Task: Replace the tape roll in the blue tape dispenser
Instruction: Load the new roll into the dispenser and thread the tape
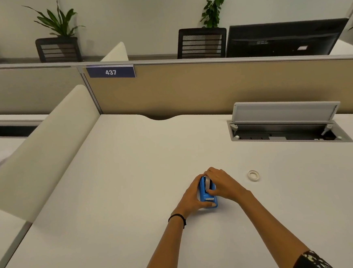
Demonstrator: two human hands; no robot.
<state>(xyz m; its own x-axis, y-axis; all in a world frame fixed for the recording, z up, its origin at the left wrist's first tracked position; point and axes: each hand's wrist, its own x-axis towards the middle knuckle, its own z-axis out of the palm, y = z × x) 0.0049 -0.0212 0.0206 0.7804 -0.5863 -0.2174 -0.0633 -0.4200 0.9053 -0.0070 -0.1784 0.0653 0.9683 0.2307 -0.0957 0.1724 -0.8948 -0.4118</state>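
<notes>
Head view: left hand [192, 196] and right hand [221, 184] both clasp the small blue plastic tape dispenser [206, 191] on the white worktop [113, 202]; a pale tape ring [253, 174] lies nearby.

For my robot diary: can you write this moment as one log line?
left hand: holds blue dispenser | right hand: on its tape | spare tape ring: on desk, untouched

Blue tape dispenser [205, 193], clasped on white desk.
Small, upright, cutter end toward the camera; a strip of tape [208, 183] runs over its top. Spare tape ring [253, 174] lies flat, off to its right, apart.
</notes>
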